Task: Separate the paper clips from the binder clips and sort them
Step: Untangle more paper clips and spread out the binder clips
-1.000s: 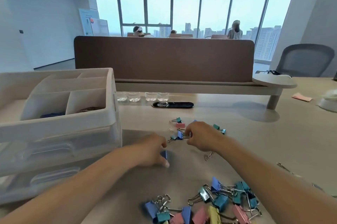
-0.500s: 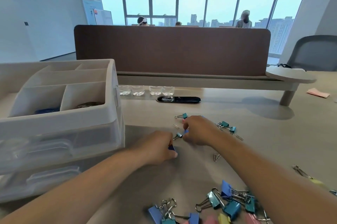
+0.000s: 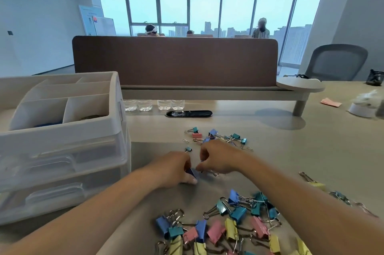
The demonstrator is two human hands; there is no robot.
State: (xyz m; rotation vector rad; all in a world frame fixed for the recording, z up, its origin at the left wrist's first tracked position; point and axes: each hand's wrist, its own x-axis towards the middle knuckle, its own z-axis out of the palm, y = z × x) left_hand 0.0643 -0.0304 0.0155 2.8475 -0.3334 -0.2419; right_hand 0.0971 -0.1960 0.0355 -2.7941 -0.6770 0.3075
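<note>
My left hand (image 3: 174,168) lies on the table and grips a dark blue binder clip (image 3: 192,172) between thumb and fingers. Right beside it, my right hand (image 3: 220,159) has its fingers curled down; a wire loop (image 3: 214,173) and a bit of blue show under its fingertips, so it seems to pinch a small binder clip. A far pile of binder clips and paper clips (image 3: 220,137) lies just beyond the hands, with one small teal clip (image 3: 188,149) apart. A large near pile of coloured binder clips (image 3: 220,227) lies by my forearms.
A white drawer organizer (image 3: 68,134) stands at the left; its top tray holds blue clips (image 3: 48,124) in one compartment and metal clips (image 3: 91,117) in the one beside it. More clips (image 3: 318,184) lie at the right. A brown divider (image 3: 174,61) closes the back.
My right hand has drawn back from the far pile toward my left hand, and the two now almost touch. The left hand has stayed put with its blue clip.
</note>
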